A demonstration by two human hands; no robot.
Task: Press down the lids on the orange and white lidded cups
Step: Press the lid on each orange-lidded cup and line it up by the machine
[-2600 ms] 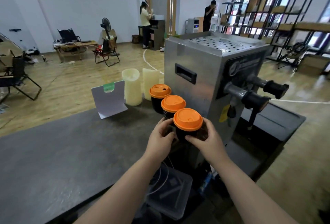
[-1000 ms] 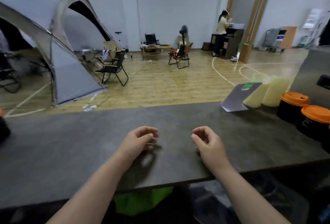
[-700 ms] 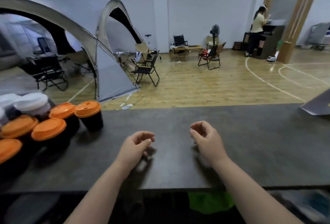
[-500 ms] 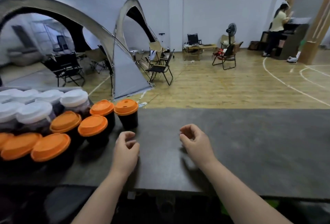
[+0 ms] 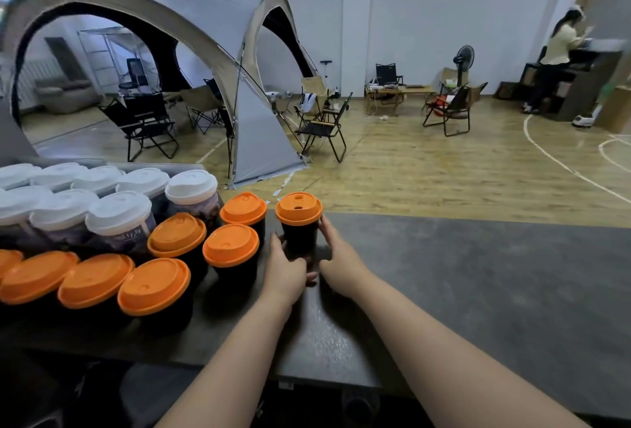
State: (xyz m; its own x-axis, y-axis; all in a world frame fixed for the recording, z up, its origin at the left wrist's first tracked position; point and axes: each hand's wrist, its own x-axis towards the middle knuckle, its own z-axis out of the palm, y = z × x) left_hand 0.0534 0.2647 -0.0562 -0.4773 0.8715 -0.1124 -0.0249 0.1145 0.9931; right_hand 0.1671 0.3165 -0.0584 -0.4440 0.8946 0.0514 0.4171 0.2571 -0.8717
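At the centre of the frame, I am holding a black cup (image 5: 302, 239) between both hands on the dark worktop (image 5: 478, 291). My left hand (image 5: 285, 270) is wrapping its lower wall from the left and my right hand (image 5: 338, 257) is cupping it from the right, with the fingers (image 5: 324, 227) clamped against the cup's sides, not on its orange lid (image 5: 298, 210). The cup is standing upright at the right end of a crowd of orange-lidded cups (image 5: 230, 245) filling the lower left of the frame. White-lidded cups (image 5: 117, 209) are ranked behind them at middle left. By my reading, I am steadying this cup as the step before the press, since neither hand is touching the lid. The next move, as I judge it, is calling for one hand to hold the base planted while the other rises to lay a palm or thumbs flat on the lid. That hand should bear straight down evenly round the rim, so the cup is not tipping toward the neighbours near its left.
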